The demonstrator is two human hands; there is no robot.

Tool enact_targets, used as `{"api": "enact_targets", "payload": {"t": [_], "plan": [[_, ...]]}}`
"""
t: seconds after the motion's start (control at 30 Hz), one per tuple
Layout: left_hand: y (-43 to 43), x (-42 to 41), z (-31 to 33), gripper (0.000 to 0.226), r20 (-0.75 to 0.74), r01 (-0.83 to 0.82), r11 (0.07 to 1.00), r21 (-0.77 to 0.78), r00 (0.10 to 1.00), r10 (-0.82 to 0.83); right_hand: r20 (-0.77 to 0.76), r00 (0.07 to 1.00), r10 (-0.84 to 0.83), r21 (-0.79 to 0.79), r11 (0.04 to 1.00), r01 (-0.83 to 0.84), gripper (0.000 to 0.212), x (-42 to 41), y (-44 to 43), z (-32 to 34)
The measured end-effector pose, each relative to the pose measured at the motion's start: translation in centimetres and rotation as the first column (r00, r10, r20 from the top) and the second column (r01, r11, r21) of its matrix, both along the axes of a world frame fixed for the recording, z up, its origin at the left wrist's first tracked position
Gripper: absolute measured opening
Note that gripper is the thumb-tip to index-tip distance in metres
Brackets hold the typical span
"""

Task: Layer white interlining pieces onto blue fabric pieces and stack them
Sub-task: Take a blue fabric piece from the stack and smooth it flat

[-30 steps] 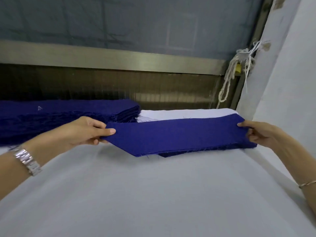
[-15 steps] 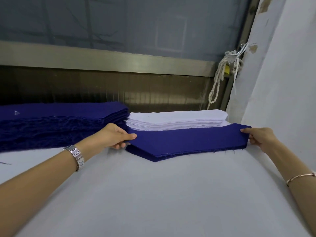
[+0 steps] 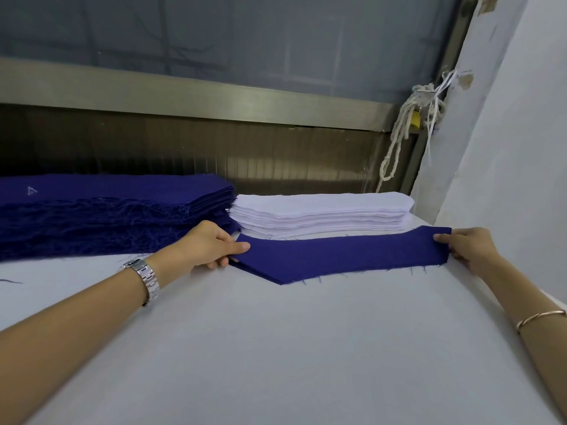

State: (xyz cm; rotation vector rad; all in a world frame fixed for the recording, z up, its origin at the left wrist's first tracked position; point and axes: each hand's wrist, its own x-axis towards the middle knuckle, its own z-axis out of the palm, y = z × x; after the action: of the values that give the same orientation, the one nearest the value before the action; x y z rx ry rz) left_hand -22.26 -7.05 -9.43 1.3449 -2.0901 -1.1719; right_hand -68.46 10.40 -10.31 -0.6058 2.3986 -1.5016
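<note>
Though faint, chalk mark (image 3: 31, 190) on blue stack (image 3: 129, 207).

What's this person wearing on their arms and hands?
No sleeves or gloves: both forearms are bare. The left wrist wears a silver metal-link watch; the right wrist wears a thin, copper-coloured bangle.
</note>
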Motion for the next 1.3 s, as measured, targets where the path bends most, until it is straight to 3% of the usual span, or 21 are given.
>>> {"api": "enact_targets", "payload": {"t": [0.23,0.43,0.77,0.87,1.1,1.3], "plan": [[-0.1,0.1,-0.1,0.031,0.002,0.005,1.0,0.004,1.0,-0.005,-0.173,0.985,0.026,0.092,0.996,-0.01,0.025,-0.2,-0.3,-0.7],[-0.2,-0.1,-0.2,0.03,0.007,0.007,1.0,-0.007,1.0,-0.007,-0.233,0.972,0.012,0.09,0.996,0.009,0.044,-0.4,-0.3,-0.7],[-0.5,-0.2,-0.3,0.031,0.037,-0.005,1.0,-0.002,0.999,0.005,-0.397,0.915,0.069,0.212,0.977,0.018,0.01,1.4,-0.2,0.3],[-0.6,-0.2,-0.6,0.034,0.044,-0.013,0.999,-0.042,0.999,0.015,-0.429,0.899,0.084,0.225,0.974,0.016,0.008,1.7,-0.2,0.6],[-0.8,-0.3,-0.9,0.037,0.133,-0.018,0.985,-0.169,0.99,0.041,-0.406,0.91,0.087,0.246,0.969,0.017,0.038,1.5,-0.2,0.4],[0.2,0.4,-0.3,0.047,0.328,0.002,0.919,-0.395,0.934,0.138,-0.406,0.908,0.101,0.279,0.96,0.018,0.034,1.9,-0.2,0.3]]}}
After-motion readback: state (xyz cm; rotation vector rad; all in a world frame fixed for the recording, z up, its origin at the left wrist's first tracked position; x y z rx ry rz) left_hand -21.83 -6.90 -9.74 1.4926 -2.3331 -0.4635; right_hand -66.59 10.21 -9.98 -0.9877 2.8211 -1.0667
